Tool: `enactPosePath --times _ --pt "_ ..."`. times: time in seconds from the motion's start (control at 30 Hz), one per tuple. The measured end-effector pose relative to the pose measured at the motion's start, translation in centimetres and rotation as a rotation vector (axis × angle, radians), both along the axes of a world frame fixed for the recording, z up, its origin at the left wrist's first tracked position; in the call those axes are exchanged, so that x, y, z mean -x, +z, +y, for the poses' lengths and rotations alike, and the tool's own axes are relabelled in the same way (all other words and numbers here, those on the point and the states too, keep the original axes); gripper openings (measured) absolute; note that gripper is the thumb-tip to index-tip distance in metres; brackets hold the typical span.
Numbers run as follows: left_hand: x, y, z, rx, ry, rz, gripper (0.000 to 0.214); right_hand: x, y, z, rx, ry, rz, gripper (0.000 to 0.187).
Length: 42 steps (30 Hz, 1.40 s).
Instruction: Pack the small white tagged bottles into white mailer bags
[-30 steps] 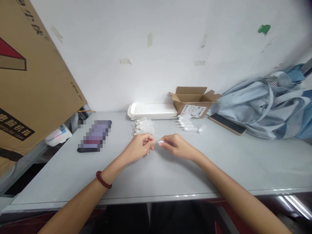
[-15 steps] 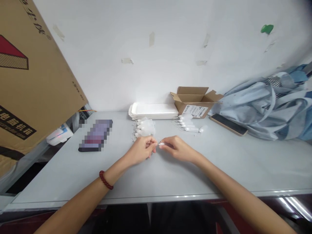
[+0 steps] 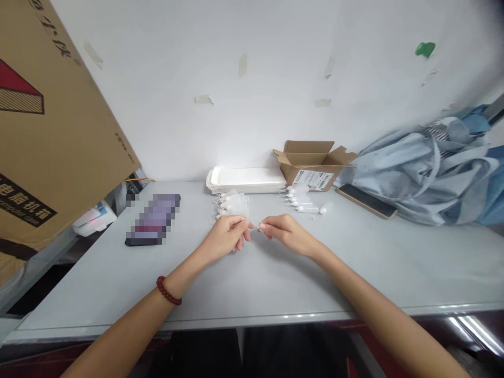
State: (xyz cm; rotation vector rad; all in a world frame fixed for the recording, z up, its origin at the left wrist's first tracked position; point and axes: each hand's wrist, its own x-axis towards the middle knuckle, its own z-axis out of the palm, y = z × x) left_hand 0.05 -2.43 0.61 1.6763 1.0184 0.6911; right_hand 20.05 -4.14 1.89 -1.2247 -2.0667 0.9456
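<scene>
My left hand (image 3: 230, 234) is pinched, thumb against forefinger, on one side of a thin white cord (image 3: 255, 226). At its other side my right hand (image 3: 286, 233) is closed in a pinch, fingertips a short gap from the left ones. Whether a small white piece is also inside the right fingers cannot be made out. Just beyond my left hand lies a row of translucent white pouch-like pieces (image 3: 237, 203) with cord loops. A second group of small white corded pieces (image 3: 301, 202) lies beyond my right hand, a small white cap-like piece (image 3: 323, 211) beside it.
Against the wall are stacked white flat trays or sleeves (image 3: 248, 180) and an open cardboard box (image 3: 311, 170). A phone (image 3: 366, 200) and a light-blue cloth bag (image 3: 413, 178) lie right. Left are a blurred-out dark device (image 3: 153, 220) and a large carton (image 3: 59, 136).
My hands have risen slightly, and the cord between them is a little more visible. The white piece that showed at my right fingertips is now mostly hidden. The view has shifted slightly.
</scene>
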Motion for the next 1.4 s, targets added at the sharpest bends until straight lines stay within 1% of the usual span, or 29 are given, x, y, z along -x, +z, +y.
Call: enactPosePath --times 0.2,0.53,0.8,1.0,1.13,1.2,1.23,1.3,1.33,1.4 --pt "-0.2 0.2 -0.3 0.024 -0.009 -0.028 0.026 0.0 0.0 -0.1 0.009 0.003 0.0 0.036" --pt "-0.2 -0.1 -0.7 0.047 -0.045 -0.012 0.022 0.1 -0.6 -0.3 0.024 0.064 -0.031 0.035" --pt "-0.4 0.1 -0.8 0.05 -0.05 -0.034 0.022 0.1 -0.5 -0.4 0.017 0.073 -0.021 0.035" --pt "-0.5 -0.1 -0.8 0.045 -0.048 -0.03 0.021 0.1 -0.7 -0.3 0.011 0.066 -0.02 0.036" --pt "-0.1 0.7 -0.4 -0.003 -0.038 -0.044 0.023 0.1 -0.2 -0.2 -0.014 0.049 0.004 0.038" --pt "0.4 1.2 0.3 -0.071 0.047 -0.106 0.022 -0.1 0.1 -0.1 -0.055 0.024 0.007 0.036" --pt "0.9 1.4 0.9 -0.113 0.129 -0.156 0.02 -0.3 0.2 0.0 -0.086 -0.002 0.003 0.033" --pt "2.0 1.4 2.2 -0.192 0.356 -0.275 0.016 -0.8 0.3 0.4 -0.163 -0.084 -0.024 0.03" --pt "2.5 1.3 2.9 -0.214 0.441 -0.312 0.015 -1.1 0.3 0.6 -0.205 -0.131 -0.053 0.029" --pt "3.6 0.8 4.2 -0.238 0.569 -0.346 0.015 -1.8 0.1 1.3 -0.291 -0.22 -0.136 0.025"
